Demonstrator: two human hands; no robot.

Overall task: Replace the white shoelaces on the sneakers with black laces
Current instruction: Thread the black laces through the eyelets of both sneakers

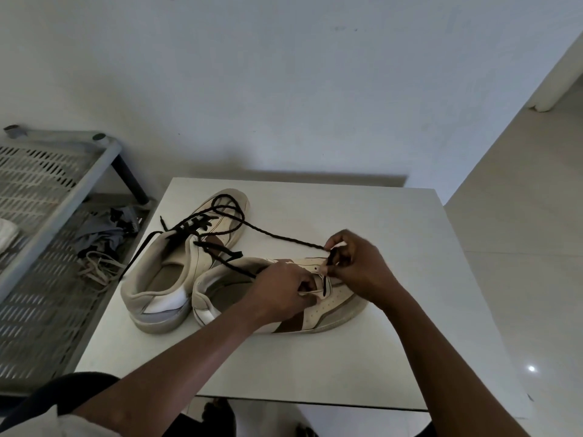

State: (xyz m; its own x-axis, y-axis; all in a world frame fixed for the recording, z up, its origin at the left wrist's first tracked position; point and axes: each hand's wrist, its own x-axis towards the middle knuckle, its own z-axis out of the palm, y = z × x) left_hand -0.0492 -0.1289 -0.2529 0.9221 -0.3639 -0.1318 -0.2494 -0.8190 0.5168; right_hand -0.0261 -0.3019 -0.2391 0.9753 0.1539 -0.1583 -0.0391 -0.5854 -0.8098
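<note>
Black cord, twisted and soft: the black lace (284, 236) is seen running slack across the table (410, 326) from the toe of the far sneaker (164, 263) to the right hand (359, 263).

Position. Both sneakers are set on the table, side by side and touching at the heel end. The far sneaker is already laced in black, with loose ends trailing off its collar. The near sneaker (334, 310) is being worked at its lowest eyelets, next to the toe. The white laces (97, 269) are noted lying in a heap on the lower shelf of the mesh rack (47, 184), to the left of the table.

Hands. The left hand (280, 291) is curled over the near sneaker's upper, and the eyelet flap is pinched between thumb and fingers. The right hand is closed in a narrow pinch on the black lace, close to its end, just above the eyelet row. A short black length is seen passing down between the two hands; whether it is threaded through an eyelet cannot be told.

Handling, as judged:
- The lace is taken to be light and limp. No push is carried along its length, so it is best gripped right at the stiff tip for feeding.
- The twist in the slack strand is likely to kink or snag at the eyelet unless it is run out flat.
- The upper is padded and yielding, and the flap is best held beside the eyelet being fed.
- The shoe is light enough to slide when the lace is pulled, so a steadying grip is needed.
</note>
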